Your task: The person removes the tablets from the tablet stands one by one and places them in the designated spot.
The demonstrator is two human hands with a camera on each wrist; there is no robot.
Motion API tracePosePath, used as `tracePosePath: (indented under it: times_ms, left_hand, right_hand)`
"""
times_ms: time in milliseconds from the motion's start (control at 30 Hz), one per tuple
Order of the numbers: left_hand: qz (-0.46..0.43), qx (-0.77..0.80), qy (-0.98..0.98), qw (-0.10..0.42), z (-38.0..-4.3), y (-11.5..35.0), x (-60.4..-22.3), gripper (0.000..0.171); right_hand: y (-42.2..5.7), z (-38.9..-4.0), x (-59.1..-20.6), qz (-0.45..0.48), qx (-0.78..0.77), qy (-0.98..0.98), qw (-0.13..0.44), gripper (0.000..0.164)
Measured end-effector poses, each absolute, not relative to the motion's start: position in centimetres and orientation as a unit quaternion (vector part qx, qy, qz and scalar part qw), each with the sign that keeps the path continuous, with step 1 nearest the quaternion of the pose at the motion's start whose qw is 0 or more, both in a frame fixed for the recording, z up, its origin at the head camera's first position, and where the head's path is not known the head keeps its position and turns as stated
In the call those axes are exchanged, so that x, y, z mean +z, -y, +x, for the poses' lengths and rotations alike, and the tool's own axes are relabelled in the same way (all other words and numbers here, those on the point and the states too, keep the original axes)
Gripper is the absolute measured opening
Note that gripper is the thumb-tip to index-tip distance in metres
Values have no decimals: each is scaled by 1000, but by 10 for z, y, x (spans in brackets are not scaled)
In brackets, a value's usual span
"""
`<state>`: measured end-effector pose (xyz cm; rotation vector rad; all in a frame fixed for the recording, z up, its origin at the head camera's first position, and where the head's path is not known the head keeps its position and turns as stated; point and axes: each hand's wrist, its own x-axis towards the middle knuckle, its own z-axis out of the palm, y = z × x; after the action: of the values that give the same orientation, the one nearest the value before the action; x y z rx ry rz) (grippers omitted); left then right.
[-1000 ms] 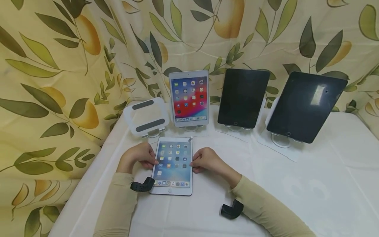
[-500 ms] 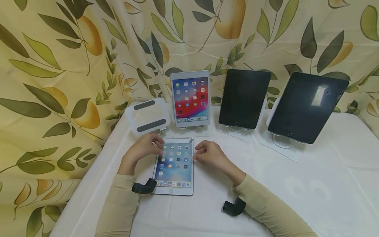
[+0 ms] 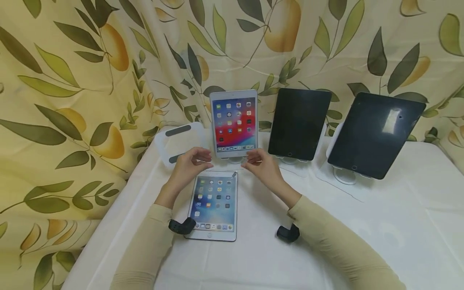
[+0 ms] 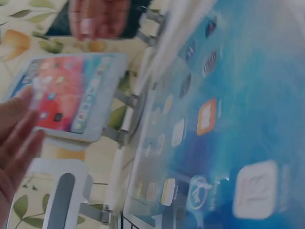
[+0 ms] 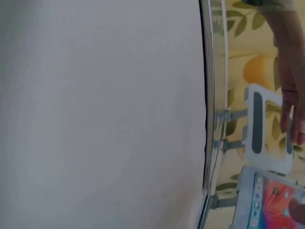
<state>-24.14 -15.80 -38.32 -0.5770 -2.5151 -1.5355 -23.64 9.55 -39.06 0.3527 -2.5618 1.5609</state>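
I log three propped tablets, apparently done, one bare stand and flat tablet outstanding; left hand, right hand empty, fingers loosely parted.

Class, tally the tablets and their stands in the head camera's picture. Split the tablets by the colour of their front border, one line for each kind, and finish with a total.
White-bordered tablets: 2
Black-bordered tablets: 2
Tablet stands: 4
Total: 8
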Motion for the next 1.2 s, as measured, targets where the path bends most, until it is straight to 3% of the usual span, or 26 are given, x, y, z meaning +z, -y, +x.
tracePosePath:
  times_ms: [200,400,733,1033,1200]
  left_hand:
    - [-191,-522,820,137,-268,145,-379,37]
    - [-160,-489,837,187,-289,129,-376,47]
    - [-104,-483,842,220,-305,108,-372,47]
    - [-53,-522,827,202,-306,101,-371,49]
    - [-69,-509,832,211,-304,100,-374,52]
  right_hand:
    - [-100,-263,-382,84,481,858,158,41]
    - [-102,-287,-374,74,465,858,207,45]
    - [-95,-301,-363,52,481,854,190,47]
    - [-93,-304,-364,39,513,843,158,46]
    - [-98,-304,-365,49,506,848,152,47]
